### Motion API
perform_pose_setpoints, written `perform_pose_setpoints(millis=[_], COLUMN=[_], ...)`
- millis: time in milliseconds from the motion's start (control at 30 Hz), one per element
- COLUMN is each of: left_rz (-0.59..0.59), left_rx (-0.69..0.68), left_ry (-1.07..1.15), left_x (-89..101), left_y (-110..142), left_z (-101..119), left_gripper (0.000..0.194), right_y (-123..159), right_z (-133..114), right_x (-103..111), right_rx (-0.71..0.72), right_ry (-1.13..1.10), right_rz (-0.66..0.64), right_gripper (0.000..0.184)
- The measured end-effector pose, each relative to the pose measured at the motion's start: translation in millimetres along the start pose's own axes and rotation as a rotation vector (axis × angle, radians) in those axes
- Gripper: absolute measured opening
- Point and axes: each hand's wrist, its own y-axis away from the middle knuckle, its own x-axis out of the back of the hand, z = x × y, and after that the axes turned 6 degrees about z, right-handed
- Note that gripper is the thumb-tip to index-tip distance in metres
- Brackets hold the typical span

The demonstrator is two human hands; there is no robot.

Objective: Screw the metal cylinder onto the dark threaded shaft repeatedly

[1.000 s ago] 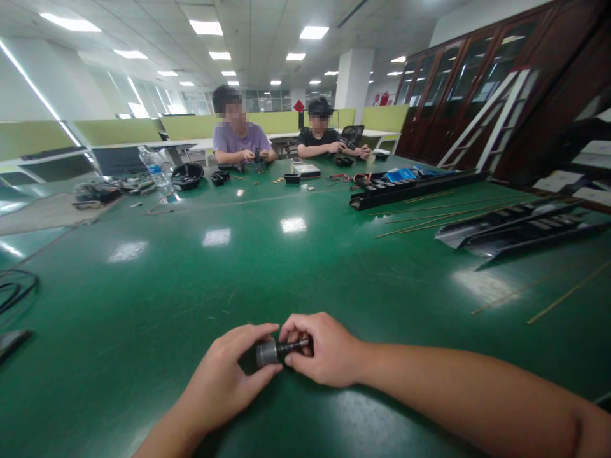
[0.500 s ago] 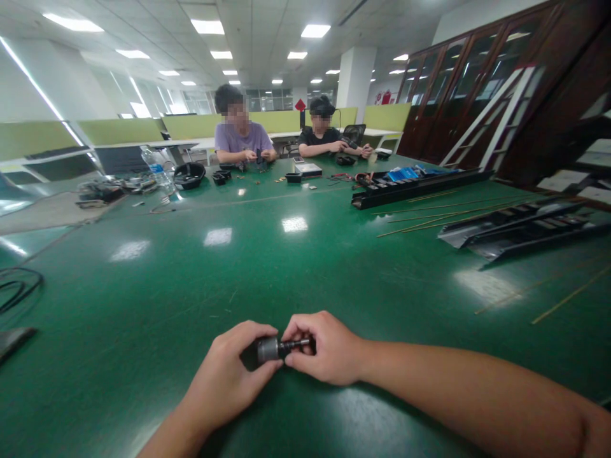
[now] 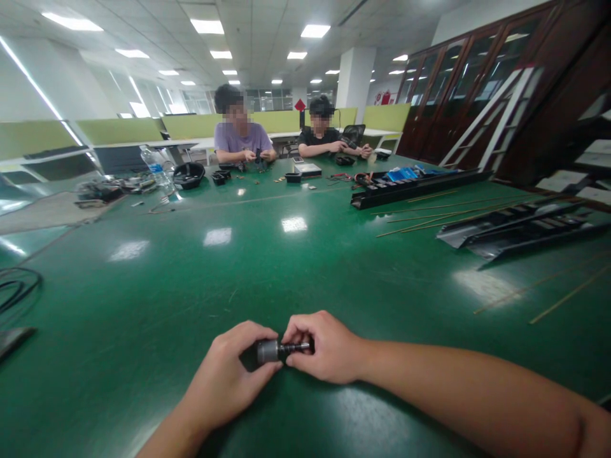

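Note:
Low in the head view, a small metal cylinder [image 3: 268,351] with a dark threaded shaft [image 3: 294,348] is held just above the green table top [image 3: 143,286]. My left hand [image 3: 224,374] grips the cylinder's wider body between fingers and thumb. My right hand [image 3: 323,348] pinches the far end of the shaft. The two hands nearly meet around the part, and the fingers hide its ends.
Two seated people work with small parts at the far table end. Black cable chains [image 3: 415,189] and thin wooden rods [image 3: 429,216] lie to the right. A water bottle [image 3: 156,166], black bowl [image 3: 189,175] and cables [image 3: 14,292] lie to the left.
The view has swung slightly and levelled since the earliest frame. My hands stay in nearly the same place, with the same hold on the cylinder and shaft.

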Motion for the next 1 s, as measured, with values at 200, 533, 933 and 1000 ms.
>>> perform_pose_setpoints(millis=[200, 533, 933, 1000], left_rz=[0.014, 0.02, 0.022, 0.026], left_rx=[-0.008, -0.016, -0.005, 0.0], left_ry=[-0.014, -0.034, -0.031, -0.03], left_x=[0.7, 1.1, 2.7, 2.8], left_y=[0.0, 0.0, 1.2, 1.1], left_z=[-0.3, -0.5, -2.9, -2.6], left_gripper=[0.018, 0.019, 0.02, 0.02], right_y=[0.0, 0.3, 0.7, 0.7], right_z=[1.8, 0.0, 0.9, 1.9], right_x=[-0.4, 0.4, 0.3, 0.0], right_rx=[-0.006, -0.022, -0.04, -0.042], right_ry=[-0.006, -0.002, 0.009, 0.011], right_rz=[0.009, 0.003, 0.013, 0.01], right_gripper=[0.015, 0.013, 0.012, 0.013])
